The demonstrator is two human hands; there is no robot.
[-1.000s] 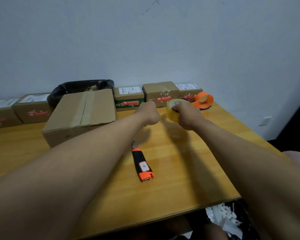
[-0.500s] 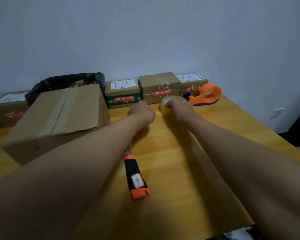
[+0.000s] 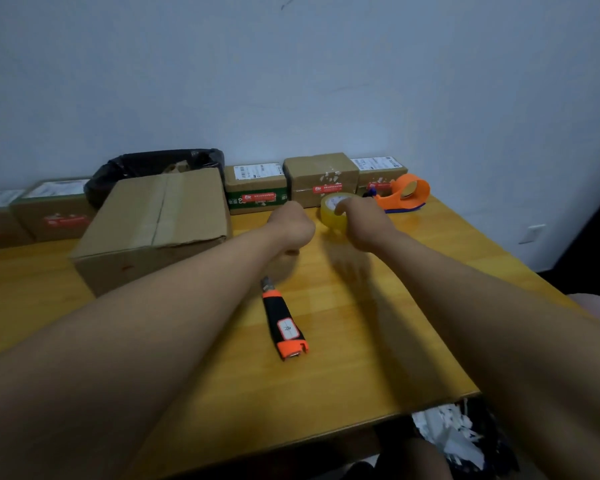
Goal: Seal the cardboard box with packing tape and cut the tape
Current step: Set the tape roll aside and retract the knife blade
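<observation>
A large brown cardboard box (image 3: 156,223) stands at the left of the wooden table (image 3: 378,341), its top flaps closed with a strip of tape along the seam. My right hand (image 3: 364,223) grips a yellowish roll of packing tape (image 3: 331,211), fingers hooked into its core. My left hand (image 3: 291,225) is curled into a fist just left of the roll; whether it pinches the tape end I cannot tell. An orange and black utility knife (image 3: 284,323) lies on the table between my forearms, blade pointing away from me.
An orange tape dispenser (image 3: 404,194) sits at the back right. Several small labelled parcels (image 3: 321,181) line the wall. A black-lined bin (image 3: 156,166) stands behind the large box. Shredded paper (image 3: 447,434) lies below the table's near edge.
The camera view shifted; both hands stay together at the tape roll, and the knife and the box lie where they were on the table.
</observation>
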